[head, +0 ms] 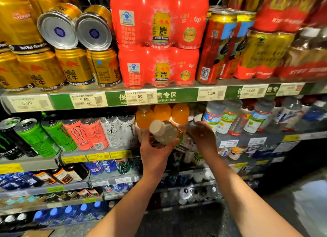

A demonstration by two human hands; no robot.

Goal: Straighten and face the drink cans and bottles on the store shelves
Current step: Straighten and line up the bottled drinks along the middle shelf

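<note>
My left hand (155, 152) is wrapped around a pale bottle with a beige cap (165, 131), tilted with its cap toward me in front of the second shelf. My right hand (205, 139) reaches in just right of that bottle, fingers curled at the shelf front; whether it grips anything I cannot tell. Orange drink bottles (162, 113) stand right behind the held bottle. Clear bottles with blue and green labels (228, 120) line the shelf to the right. Energy drink cans (74, 132) in green, red and white stand to the left.
The top shelf holds gold cans (76, 67), two more lying on their sides (76, 30), red multipacks (159, 37) and tall red-gold cans (215, 47). A price strip (168, 95) runs along its edge. Lower shelves carry dark bottles and blue-capped water (69, 210).
</note>
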